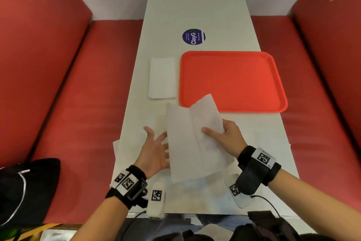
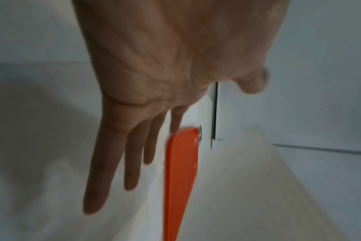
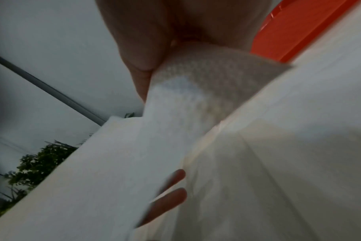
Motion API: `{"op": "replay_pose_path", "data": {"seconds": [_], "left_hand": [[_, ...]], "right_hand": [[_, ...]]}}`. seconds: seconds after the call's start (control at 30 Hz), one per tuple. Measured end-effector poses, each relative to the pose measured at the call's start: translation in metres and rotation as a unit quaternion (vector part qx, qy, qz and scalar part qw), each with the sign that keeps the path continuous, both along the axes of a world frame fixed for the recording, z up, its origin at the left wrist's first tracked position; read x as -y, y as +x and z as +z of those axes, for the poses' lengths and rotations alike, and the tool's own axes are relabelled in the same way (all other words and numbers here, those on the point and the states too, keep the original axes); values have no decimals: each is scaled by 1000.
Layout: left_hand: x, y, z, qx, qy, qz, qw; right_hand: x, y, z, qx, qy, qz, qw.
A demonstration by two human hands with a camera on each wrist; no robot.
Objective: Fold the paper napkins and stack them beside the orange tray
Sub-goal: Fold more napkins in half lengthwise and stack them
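Napkins lay loose and unfolded (image 1: 259,139) along the near edge of the white surface (image 1: 195,6), thin, flat and overlapping, one corner hanging past the left edge. Above them the right hand (image 1: 224,139) pinched a single paper napkin (image 1: 191,139) between thumb and fingers at its right edge, holding it clear of the surface. This sheet was a soft, finely dimpled white rectangle with a lengthwise crease down its middle; its long axis ran from near to far, the far end tipped slightly right and overlapping the near left corner of the orange tray (image 1: 232,80). The left hand (image 1: 154,151) was open, palm up and fingers spread, just beside the napkin's left edge, with the fingertips apparently slipping under it; the left wrist view showed the fingers (image 2: 105,171) straight and holding nothing. Farther off, the tray was a smooth, shallow plastic rectangle with rounded corners and a raised rim, nothing in it, its long side across the surface. Just beside its left side lay a stack of folded napkins (image 1: 161,77), a neat narrow white rectangle pointing near to far. Beyond, a round dark-blue sticker (image 1: 193,37) was stuck to the surface.
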State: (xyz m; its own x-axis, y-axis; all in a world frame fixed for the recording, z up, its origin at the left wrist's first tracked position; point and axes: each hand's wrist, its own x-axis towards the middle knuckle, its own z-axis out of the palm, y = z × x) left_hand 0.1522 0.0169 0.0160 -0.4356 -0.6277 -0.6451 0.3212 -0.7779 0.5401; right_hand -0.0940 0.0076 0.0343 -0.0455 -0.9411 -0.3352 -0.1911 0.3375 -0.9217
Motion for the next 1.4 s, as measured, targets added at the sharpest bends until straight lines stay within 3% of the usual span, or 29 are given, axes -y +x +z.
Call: {"op": "replay_pose_path", "data": {"seconds": [0.13, 0.27, 0.4, 0.57, 0.67, 0.8, 0.97, 1.13, 1.4], "left_hand": [[-7, -19, 5, 133, -87, -49, 986], [0, -24, 3, 247, -141, -5, 959], [5, -29, 8, 241, -177, 2, 954], [9, -46, 20, 92, -133, -67, 984], [12, -49, 21, 44, -118, -82, 989], [14, -45, 22, 125, -185, -48, 974], [34, -25, 19, 296, -284, -32, 911], [88, -2, 31, 377, -347, -2, 859], [208, 31, 34, 341, -341, 43, 875]], "right_hand": [[-7, -10, -10, -44, 8, 9, 999], [-11, -21, -18, -63, 19, -3, 998], [-13, -27, -20, -70, 22, -19, 997], [-8, -17, -17, -46, 19, -5, 999], [-8, -11, -13, -24, 11, 11, 1000], [-10, -9, -7, 0, 16, 16, 1000], [-11, -14, -1, 43, 65, 15, 997], [-9, -21, 0, 43, 73, 4, 996], [2, -37, 2, 22, 80, -21, 996]]}}
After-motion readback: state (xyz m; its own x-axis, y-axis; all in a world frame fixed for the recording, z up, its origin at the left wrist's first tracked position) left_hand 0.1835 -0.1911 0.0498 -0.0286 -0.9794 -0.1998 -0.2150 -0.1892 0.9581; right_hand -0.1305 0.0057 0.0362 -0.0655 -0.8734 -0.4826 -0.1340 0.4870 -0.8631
